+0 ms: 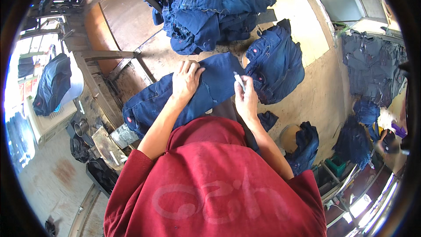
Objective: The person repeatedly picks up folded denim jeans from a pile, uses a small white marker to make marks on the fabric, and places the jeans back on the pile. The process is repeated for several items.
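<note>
A pair of dark blue jeans [162, 91] lies folded lengthwise across a support in front of me, slanting from lower left to upper right. On the middle of it rests my left hand [186, 80], its fingers bent and closed on the denim. My right hand [246, 98] grips a short pale stick-like tool [239, 79] at the right end of the jeans. The tool's tip points up and left, close to the cloth; whether it touches cannot be told. Small pale marks or frayed spots show on the denim between the hands.
A large heap of blue jeans [210, 8] lies beyond my hands. Another bundle [278, 63] sits right of my right hand, with jeans over a round stool [288, 138] nearer. Grey garments [372, 66] hang at far right. A wooden frame [98, 85] stands at left.
</note>
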### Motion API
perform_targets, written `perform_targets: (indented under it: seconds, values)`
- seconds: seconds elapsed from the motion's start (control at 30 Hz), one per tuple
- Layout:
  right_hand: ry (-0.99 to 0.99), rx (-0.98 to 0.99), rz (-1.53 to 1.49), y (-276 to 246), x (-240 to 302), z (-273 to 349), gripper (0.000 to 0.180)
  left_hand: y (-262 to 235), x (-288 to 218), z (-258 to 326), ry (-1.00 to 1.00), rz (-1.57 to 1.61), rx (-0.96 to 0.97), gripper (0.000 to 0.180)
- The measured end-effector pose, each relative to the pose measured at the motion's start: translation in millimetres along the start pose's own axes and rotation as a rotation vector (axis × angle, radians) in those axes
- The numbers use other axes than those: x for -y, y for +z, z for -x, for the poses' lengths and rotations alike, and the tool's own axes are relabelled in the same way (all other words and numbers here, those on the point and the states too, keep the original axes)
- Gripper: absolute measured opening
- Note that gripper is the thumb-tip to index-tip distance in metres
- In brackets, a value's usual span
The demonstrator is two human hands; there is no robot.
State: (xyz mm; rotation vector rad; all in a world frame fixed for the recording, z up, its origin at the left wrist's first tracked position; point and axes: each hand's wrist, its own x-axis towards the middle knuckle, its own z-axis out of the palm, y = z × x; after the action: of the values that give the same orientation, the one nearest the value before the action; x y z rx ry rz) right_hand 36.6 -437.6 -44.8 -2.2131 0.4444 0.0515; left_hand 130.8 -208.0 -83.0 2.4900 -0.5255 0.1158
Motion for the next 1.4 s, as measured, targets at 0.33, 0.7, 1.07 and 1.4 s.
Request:
perform_targets:
  seconds: [0.33,0.7,1.07,1.4]
  values:
    - [-0.166,-0.148,0.276,16,-9,-56,0.012,-15,79,-75,0.005,0.293,0.675,0.069]
    - [-0.359,0.049,0.185,52,58,-17,0.020,13,96,-68,-0.211,0.384,0.652,0.055]
    - [-0.483,0.020,0.432,77,67,-37,0.019,19,95,-58,-0.215,0.432,0.512,0.047]
    - [-0.460,0.099,0.541,75,75,-34,0.016,28,99,-55,-0.202,0.356,0.495,0.054]
